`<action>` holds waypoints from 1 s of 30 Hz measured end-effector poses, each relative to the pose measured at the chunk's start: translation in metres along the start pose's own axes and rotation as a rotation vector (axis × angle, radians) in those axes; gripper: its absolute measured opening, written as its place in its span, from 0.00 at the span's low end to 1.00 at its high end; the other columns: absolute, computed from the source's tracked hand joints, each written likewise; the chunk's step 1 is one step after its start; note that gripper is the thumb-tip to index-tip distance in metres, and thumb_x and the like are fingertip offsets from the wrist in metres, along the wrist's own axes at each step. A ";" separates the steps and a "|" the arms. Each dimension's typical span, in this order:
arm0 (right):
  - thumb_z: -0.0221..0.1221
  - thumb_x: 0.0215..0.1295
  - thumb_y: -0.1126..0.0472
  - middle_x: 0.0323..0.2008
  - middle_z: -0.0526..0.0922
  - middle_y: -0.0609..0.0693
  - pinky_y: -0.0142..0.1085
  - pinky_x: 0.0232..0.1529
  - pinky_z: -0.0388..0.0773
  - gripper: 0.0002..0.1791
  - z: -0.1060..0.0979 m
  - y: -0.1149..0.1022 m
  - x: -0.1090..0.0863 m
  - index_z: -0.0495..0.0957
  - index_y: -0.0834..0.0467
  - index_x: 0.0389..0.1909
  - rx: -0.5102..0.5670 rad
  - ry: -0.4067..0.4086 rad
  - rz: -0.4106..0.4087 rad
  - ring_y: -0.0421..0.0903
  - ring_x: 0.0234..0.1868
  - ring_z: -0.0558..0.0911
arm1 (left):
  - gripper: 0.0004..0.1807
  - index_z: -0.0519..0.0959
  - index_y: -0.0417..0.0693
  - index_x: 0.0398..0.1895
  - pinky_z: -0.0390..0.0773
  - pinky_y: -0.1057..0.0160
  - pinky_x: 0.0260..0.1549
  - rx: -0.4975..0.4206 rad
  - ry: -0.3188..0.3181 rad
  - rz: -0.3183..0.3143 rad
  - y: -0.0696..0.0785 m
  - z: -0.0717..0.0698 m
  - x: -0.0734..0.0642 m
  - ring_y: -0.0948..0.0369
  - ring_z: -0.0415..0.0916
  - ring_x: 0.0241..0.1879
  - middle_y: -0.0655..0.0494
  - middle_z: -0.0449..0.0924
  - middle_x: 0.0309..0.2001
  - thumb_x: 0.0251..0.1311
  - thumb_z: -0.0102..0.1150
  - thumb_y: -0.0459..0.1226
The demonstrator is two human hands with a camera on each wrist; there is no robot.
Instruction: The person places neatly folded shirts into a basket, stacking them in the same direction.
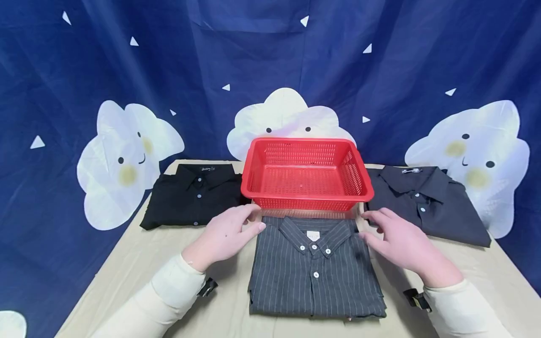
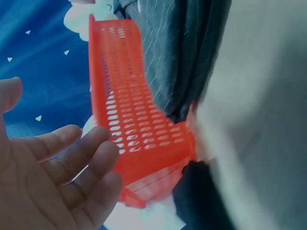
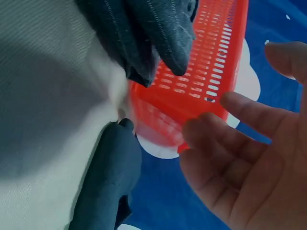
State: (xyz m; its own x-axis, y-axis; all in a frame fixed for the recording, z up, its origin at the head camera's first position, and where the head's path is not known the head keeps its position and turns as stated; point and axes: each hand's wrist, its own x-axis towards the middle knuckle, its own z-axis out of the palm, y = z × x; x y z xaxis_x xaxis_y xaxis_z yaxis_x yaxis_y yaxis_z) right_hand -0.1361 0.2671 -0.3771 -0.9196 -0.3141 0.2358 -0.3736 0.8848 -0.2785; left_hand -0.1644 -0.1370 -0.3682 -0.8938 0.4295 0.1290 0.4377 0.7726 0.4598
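A folded dark pinstriped shirt (image 1: 313, 281) lies collar-away in the middle of the table. Just behind its collar stands a red plastic basket (image 1: 306, 203) with perforated walls and nothing inside. My left hand (image 1: 226, 234) hovers by the shirt's upper left corner, near the basket's front left; its fingers are loosely bent and grip nothing. On the other side, my right hand (image 1: 395, 239) is at the shirt's upper right corner, with relaxed fingers and nothing held. Both wrist views show the palms (image 2: 43, 187) apart from the basket (image 3: 165, 105) and the shirt (image 3: 144, 33).
A folded black shirt (image 1: 186, 199) lies left of the basket, and a folded dark grey shirt (image 1: 439, 206) lies to its right. A beige cloth (image 1: 139, 267) covers the table. Behind it hangs a blue curtain (image 1: 270, 51) with white clouds.
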 end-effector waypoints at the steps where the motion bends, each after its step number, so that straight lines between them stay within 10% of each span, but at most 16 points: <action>1: 0.65 0.65 0.44 0.43 0.80 0.48 0.41 0.32 0.77 0.25 0.002 0.000 0.000 0.81 0.56 0.56 0.008 -0.015 0.002 0.44 0.37 0.80 | 0.23 0.78 0.55 0.60 0.79 0.58 0.44 -0.021 -0.021 -0.013 -0.001 0.002 0.000 0.63 0.78 0.43 0.65 0.79 0.44 0.69 0.57 0.55; 12: 0.65 0.65 0.42 0.32 0.80 0.44 0.41 0.34 0.77 0.27 0.019 0.012 0.007 0.80 0.61 0.51 0.129 -0.210 0.094 0.40 0.31 0.78 | 0.19 0.77 0.54 0.37 0.75 0.59 0.30 -0.144 -0.226 -0.149 -0.023 0.026 0.014 0.63 0.75 0.23 0.60 0.78 0.23 0.69 0.53 0.59; 30: 0.63 0.66 0.42 0.18 0.69 0.41 0.33 0.23 0.66 0.19 0.043 0.037 0.014 0.73 0.51 0.25 0.262 -0.366 0.070 0.38 0.20 0.69 | 0.30 0.76 0.50 0.17 0.73 0.60 0.24 -0.010 -0.339 -0.228 -0.029 0.047 0.030 0.60 0.74 0.20 0.58 0.75 0.16 0.60 0.58 0.64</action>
State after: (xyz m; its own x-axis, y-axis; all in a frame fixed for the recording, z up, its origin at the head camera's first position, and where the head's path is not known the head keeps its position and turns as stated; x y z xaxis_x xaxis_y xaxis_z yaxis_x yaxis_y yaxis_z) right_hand -0.1682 0.2806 -0.4238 -0.9084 -0.3992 -0.1240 -0.2835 0.8064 -0.5190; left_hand -0.1987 -0.1245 -0.4185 -0.8842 0.3786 -0.2736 0.2293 0.8621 0.4519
